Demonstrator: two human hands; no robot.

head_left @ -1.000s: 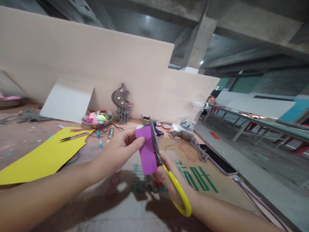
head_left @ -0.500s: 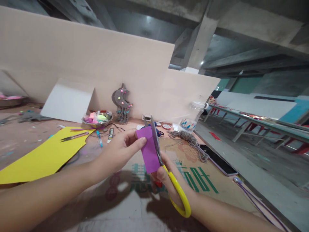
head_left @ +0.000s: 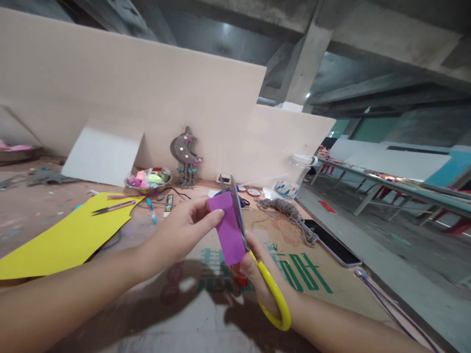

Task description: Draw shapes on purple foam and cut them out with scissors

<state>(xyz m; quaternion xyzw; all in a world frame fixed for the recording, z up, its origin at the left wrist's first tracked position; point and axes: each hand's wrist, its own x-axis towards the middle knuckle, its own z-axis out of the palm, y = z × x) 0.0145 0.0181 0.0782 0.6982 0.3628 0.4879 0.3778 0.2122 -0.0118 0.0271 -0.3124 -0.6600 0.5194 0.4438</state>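
Right hand (head_left: 257, 274) grips our yellow-handled scissors (head_left: 257, 267), blades aimed up and away along the purple paper (head_left: 228, 230), whose long axis runs near upright above the table (head_left: 206, 314). Left hand (head_left: 180, 228) pinches its top corner.

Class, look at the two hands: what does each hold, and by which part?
The left hand pinches the purple paper at its upper left corner. The right hand holds the yellow-handled scissors by the handle loops, blades against the paper's right edge.
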